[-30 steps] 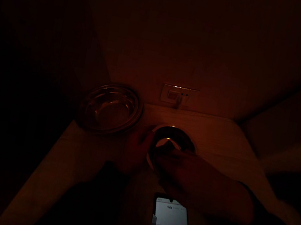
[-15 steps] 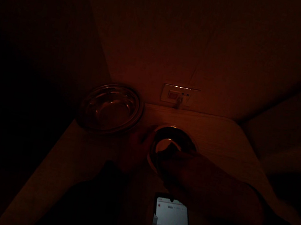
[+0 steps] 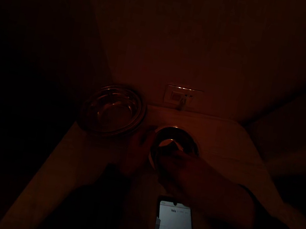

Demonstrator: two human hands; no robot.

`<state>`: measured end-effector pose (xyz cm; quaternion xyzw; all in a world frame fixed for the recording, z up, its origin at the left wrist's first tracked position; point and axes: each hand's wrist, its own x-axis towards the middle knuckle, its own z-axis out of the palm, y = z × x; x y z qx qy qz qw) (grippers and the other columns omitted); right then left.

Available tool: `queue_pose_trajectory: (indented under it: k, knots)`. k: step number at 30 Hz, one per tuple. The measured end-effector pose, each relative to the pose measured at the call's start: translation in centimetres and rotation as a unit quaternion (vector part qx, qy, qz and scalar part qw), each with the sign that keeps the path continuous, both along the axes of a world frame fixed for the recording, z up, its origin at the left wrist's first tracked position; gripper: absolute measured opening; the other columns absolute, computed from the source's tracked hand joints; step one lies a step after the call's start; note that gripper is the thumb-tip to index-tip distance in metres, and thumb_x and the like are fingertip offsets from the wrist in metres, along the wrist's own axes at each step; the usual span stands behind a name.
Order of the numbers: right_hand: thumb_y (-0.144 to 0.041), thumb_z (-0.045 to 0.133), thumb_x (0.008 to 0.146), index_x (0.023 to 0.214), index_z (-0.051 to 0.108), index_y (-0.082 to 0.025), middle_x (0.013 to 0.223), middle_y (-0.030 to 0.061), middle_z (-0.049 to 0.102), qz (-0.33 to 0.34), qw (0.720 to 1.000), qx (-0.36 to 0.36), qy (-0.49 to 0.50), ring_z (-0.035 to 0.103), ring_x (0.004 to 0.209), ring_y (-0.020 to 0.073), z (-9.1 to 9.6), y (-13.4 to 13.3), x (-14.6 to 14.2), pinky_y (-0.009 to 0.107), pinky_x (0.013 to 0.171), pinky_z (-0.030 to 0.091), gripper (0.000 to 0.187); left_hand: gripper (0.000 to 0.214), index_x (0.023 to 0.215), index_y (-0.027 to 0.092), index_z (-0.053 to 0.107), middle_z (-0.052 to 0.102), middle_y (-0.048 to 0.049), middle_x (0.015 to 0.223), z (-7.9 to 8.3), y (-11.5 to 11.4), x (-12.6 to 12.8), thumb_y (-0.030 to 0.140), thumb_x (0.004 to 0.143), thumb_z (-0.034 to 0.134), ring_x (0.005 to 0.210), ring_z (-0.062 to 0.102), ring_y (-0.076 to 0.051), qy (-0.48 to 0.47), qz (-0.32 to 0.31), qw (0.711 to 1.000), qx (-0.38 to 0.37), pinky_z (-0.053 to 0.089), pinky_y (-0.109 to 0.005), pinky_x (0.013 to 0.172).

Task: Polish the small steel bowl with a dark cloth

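In dim reddish light, a round shiny metal bowl sits on the wooden table. My left hand is at the bowl's left side, its fingers and thumb about the rim. From the right, my right hand reaches down into the bowl. Its closed fingers press a dark, cloth-like piece against the inside; most of that piece is hidden under the hand. Close below the bowl, a lit phone lies on the table, its lower part blurred out.
Wide, shallow metal dishes, seemingly stacked, stand at the table's back left. A socket plate with something plugged in is on the wall behind. The pale wooden table has a rounded far right corner. Deep shadow lies on both sides.
My right hand has shifted slightly left inside the bowl, with the dark piece under it. My left hand stays at the rim. The light has dimmed a little.
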<state>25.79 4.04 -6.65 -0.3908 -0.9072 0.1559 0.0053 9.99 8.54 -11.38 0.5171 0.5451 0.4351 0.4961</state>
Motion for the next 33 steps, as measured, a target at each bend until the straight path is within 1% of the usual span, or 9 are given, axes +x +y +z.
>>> queue_pose_trajectory:
  k: [3,6,9,12,17,22,26,30,33]
  knots:
    - [-0.032,0.042,0.09,0.11,0.055,-0.015,0.104,0.0134,0.063,-0.015,1.0,0.019,-0.01,0.055,0.103,0.0275,-0.3,0.2,-0.1,0.045,0.086,0.045,0.029,0.035,0.11,0.014,0.06,0.069,-0.0076,0.104,-0.2,0.0,-0.1,0.033,0.083,0.049,0.093,0.064,-0.02,0.007,0.003,1.0,0.0,0.05,-0.03,0.08]
    - [-0.032,0.039,0.091,0.108,0.056,-0.014,0.103,0.0138,0.063,-0.038,0.998,0.044,-0.025,0.055,0.101,0.0284,-0.7,0.5,0.0,0.046,0.083,0.046,0.029,0.034,0.109,0.015,0.061,0.067,-0.0078,0.109,-0.4,-0.1,-0.1,0.035,0.083,0.049,0.095,0.063,-0.02,0.008,-0.016,1.0,0.013,0.05,-0.029,0.081]
    - [-0.031,0.039,0.091,0.113,0.054,-0.013,0.105,0.0152,0.062,-0.041,0.997,0.061,-0.025,0.054,0.101,0.0282,-1.0,0.7,0.0,0.045,0.083,0.046,0.032,0.035,0.11,0.016,0.06,0.068,-0.0072,0.107,-0.6,-0.1,0.0,0.036,0.085,0.048,0.095,0.064,-0.02,-0.008,-0.044,0.999,0.016,0.05,-0.028,0.08]
    - [-0.031,0.038,0.091,0.115,0.053,-0.013,0.103,0.0152,0.062,-0.032,0.998,0.06,-0.019,0.055,0.101,0.0272,-1.2,0.8,0.2,0.044,0.083,0.046,0.033,0.035,0.111,0.016,0.059,0.069,-0.0074,0.105,-0.7,-0.2,0.1,0.036,0.085,0.047,0.096,0.064,-0.02,-0.011,-0.049,0.999,0.021,0.05,-0.028,0.081]
    - [-0.032,0.039,0.091,0.111,0.055,-0.013,0.101,0.0143,0.062,-0.023,0.998,0.054,-0.013,0.055,0.099,0.0259,-1.2,0.9,0.4,0.042,0.083,0.046,0.032,0.034,0.111,0.014,0.059,0.068,-0.0086,0.109,-0.7,-0.2,0.1,0.033,0.085,0.047,0.097,0.064,-0.019,-0.003,-0.045,0.999,0.027,0.05,-0.028,0.082]
    - [-0.033,0.04,0.091,0.116,0.054,-0.014,0.104,0.0148,0.062,-0.019,0.999,0.043,-0.007,0.057,0.097,0.0256,-1.1,0.7,0.1,0.042,0.082,0.046,0.034,0.035,0.113,0.014,0.059,0.067,-0.0082,0.113,-0.5,-0.2,0.1,0.032,0.085,0.047,0.101,0.063,-0.02,0.018,-0.035,0.998,0.041,0.049,-0.029,0.085]
    - [-0.032,0.043,0.089,0.115,0.055,-0.014,0.103,0.0148,0.063,-0.008,1.0,0.028,-0.008,0.058,0.096,0.0259,-0.4,0.6,0.3,0.041,0.082,0.046,0.033,0.035,0.113,0.013,0.06,0.068,-0.0083,0.111,-0.2,-0.2,0.1,0.031,0.085,0.047,0.101,0.063,-0.02,0.026,-0.028,0.999,0.024,0.05,-0.029,0.085]
    - [-0.028,0.052,0.083,0.104,0.06,-0.018,0.096,0.0104,0.066,0.005,0.999,-0.026,-0.031,0.061,0.089,0.0245,1.3,0.4,1.2,0.039,0.081,0.045,0.025,0.034,0.112,0.013,0.061,0.069,-0.0083,0.11,-0.2,-0.2,0.1,0.03,0.085,0.048,0.098,0.064,-0.019,0.017,-0.024,0.999,0.012,0.051,-0.028,0.084]
    - [-0.024,0.057,0.078,0.098,0.062,-0.019,0.097,0.0097,0.066,0.006,0.998,-0.054,-0.042,0.061,0.088,0.0242,2.1,0.3,1.5,0.038,0.08,0.046,0.022,0.033,0.11,0.014,0.063,0.069,-0.0075,0.109,-0.5,-0.2,0.2,0.03,0.085,0.048,0.096,0.065,-0.019,0.014,-0.033,0.999,0.017,0.051,-0.029,0.083]
